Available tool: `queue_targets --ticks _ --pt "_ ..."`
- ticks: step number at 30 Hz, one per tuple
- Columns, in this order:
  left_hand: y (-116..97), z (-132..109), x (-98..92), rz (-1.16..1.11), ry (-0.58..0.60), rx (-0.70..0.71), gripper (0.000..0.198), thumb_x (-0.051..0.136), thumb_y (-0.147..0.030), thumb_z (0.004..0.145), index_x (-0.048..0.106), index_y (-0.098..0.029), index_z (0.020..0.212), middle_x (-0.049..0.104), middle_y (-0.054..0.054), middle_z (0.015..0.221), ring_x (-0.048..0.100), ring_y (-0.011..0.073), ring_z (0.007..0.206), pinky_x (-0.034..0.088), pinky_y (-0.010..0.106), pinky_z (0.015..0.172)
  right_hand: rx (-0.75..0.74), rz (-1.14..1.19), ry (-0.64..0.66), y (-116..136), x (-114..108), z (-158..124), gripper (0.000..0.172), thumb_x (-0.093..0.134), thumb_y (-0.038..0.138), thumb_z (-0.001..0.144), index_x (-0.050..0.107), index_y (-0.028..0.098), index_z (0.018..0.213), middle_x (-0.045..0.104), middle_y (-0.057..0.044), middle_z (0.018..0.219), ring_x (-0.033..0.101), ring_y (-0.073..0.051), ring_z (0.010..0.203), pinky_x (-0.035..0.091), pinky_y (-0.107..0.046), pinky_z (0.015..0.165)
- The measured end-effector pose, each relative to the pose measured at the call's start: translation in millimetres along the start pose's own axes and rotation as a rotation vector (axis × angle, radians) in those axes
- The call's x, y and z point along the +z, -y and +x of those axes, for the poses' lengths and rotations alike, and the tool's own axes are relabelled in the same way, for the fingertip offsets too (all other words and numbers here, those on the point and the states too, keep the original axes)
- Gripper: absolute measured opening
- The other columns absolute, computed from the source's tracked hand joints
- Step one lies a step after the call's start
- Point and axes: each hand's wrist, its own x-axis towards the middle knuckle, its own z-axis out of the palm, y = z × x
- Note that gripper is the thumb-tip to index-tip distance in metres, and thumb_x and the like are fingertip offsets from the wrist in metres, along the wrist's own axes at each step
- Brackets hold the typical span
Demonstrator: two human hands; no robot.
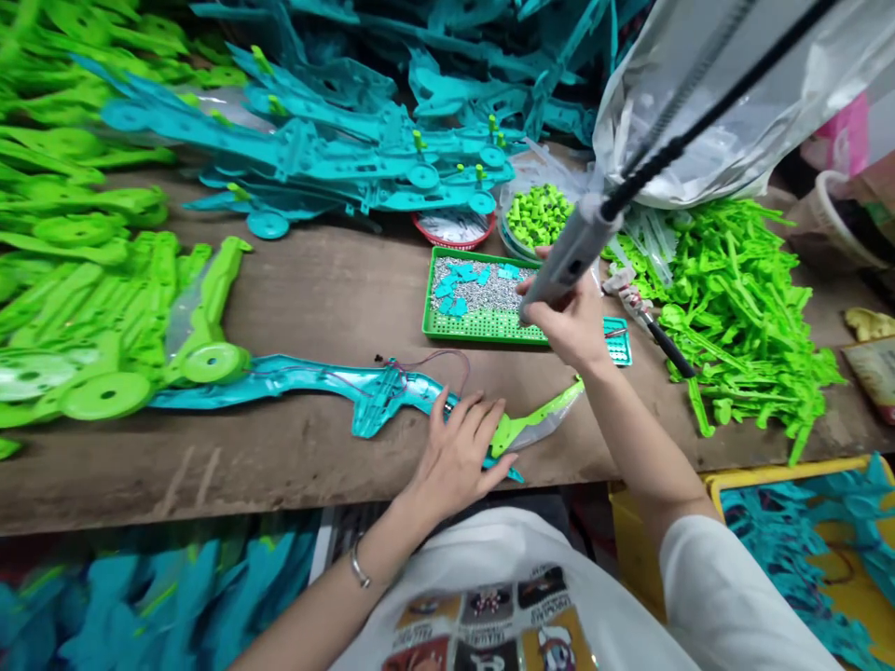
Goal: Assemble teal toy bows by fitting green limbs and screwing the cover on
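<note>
My left hand (458, 447) lies with fingers spread over the right end of a long blue plastic part (314, 376) on the table. Thin wires run along that part, and my palm hides some of it. A green plastic piece with a clear blade (542, 419) sticks out to the right of my fingers. In my right hand (577, 321) is a grey electric screwdriver (566, 256), hanging from a black cable and held above the green tray (482, 337). Silver screws (489, 289) and several small blue pieces lie in the tray.
Green parts (84, 317) are stacked at left, blue parts (336, 149) at the back. A bowl of small green pieces (538, 216) stands behind the tray. Right of it are a loose green pile (741, 317) and a black-handled tool (667, 345). A yellow crate (664, 531) sits below the edge.
</note>
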Motion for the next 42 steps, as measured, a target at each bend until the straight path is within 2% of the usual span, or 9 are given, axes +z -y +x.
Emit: queue_targets --ticks 3,5,8,12,17,20,27,33,42 --pt "4.2 7.7 3.8 -0.020 -0.035 -0.010 0.063 0.061 -0.044 0.094 0.049 -0.018 0.150 0.068 0.019 0.133 0.056 0.0373 0.133 0.016 0.069 0.123 -0.078 0.013 -0.071 -1.0 -0.7 8.7 0.045 0.074 0.033 0.076 0.063 0.024 0.119 0.066 0.001 0.086 0.065 -0.017 0.082 0.054 -0.036 0.080" --pt "5.0 10.5 7.0 -0.021 -0.068 -0.019 0.064 0.061 -0.043 0.094 0.047 -0.017 0.151 0.068 0.018 0.133 0.057 0.0360 0.133 0.013 0.067 0.124 -0.064 0.033 -0.138 -7.5 5.2 10.8 0.039 0.075 0.044 0.078 0.064 0.024 0.110 0.063 0.002 0.075 0.062 -0.015 0.071 0.054 -0.034 0.075" --pt "5.0 10.9 11.3 -0.014 -0.109 -0.049 0.064 0.063 -0.045 0.093 0.048 -0.016 0.148 0.069 0.018 0.132 0.058 0.0358 0.132 0.011 0.066 0.125 -0.010 0.087 -0.207 -23.4 18.3 10.7 0.042 0.074 0.057 0.079 0.064 0.025 0.104 0.058 0.003 0.065 0.058 -0.015 0.062 0.054 -0.033 0.071" --pt "4.4 9.7 13.3 -0.019 -0.127 -0.086 0.058 0.067 -0.047 0.090 0.055 -0.017 0.139 0.070 0.017 0.130 0.058 0.0365 0.132 0.011 0.066 0.125 0.033 0.086 -0.234 -42.3 30.0 12.3 0.044 0.070 0.063 0.080 0.067 0.026 0.102 0.059 0.001 0.068 0.061 -0.017 0.065 0.054 -0.036 0.076" --pt "3.3 11.4 11.7 -0.035 -0.128 -0.120 0.058 0.067 -0.048 0.090 0.056 -0.017 0.138 0.070 0.017 0.129 0.060 0.0361 0.129 0.012 0.064 0.125 0.063 0.098 -0.252 -50.7 33.3 16.5 0.045 0.072 0.060 0.078 0.068 0.024 0.105 0.062 0.001 0.067 0.063 -0.018 0.067 0.057 -0.036 0.081" --pt "2.8 12.1 11.2 -0.041 -0.126 -0.122 0.056 0.066 -0.048 0.090 0.057 -0.017 0.136 0.071 0.017 0.128 0.060 0.0361 0.128 0.010 0.064 0.125 0.046 0.148 -0.249 -51.1 34.3 17.8 0.041 0.075 0.055 0.077 0.065 0.024 0.103 0.060 0.004 0.063 0.060 -0.016 0.061 0.056 -0.034 0.075" --pt "3.0 11.3 13.2 -0.040 -0.159 -0.114 0.055 0.068 -0.048 0.089 0.059 -0.018 0.134 0.072 0.014 0.126 0.061 0.0345 0.128 0.010 0.063 0.125 -0.131 0.194 -0.250 -54.5 36.8 22.7 0.035 0.078 0.048 0.077 0.060 0.023 0.094 0.055 0.008 0.055 0.054 -0.012 0.049 0.049 -0.030 0.057" --pt "3.7 12.1 12.0 -0.048 -0.137 -0.101 0.060 0.070 -0.053 0.087 0.059 -0.021 0.137 0.072 0.013 0.125 0.060 0.0353 0.128 0.008 0.064 0.125 -0.162 0.214 -0.232 -57.7 36.1 24.9 0.032 0.076 0.045 0.078 0.059 0.023 0.095 0.058 0.008 0.056 0.056 -0.013 0.048 0.049 -0.030 0.055" --pt "-2.1 17.1 13.5 -0.062 -0.190 -0.140 0.048 0.069 -0.045 0.086 0.062 -0.021 0.128 0.073 0.011 0.120 0.062 0.0335 0.123 0.008 0.064 0.125 -0.191 0.200 -0.208 -62.9 33.8 28.6 0.035 0.077 0.047 0.078 0.058 0.024 0.096 0.057 0.009 0.056 0.056 -0.012 0.048 0.050 -0.028 0.055"
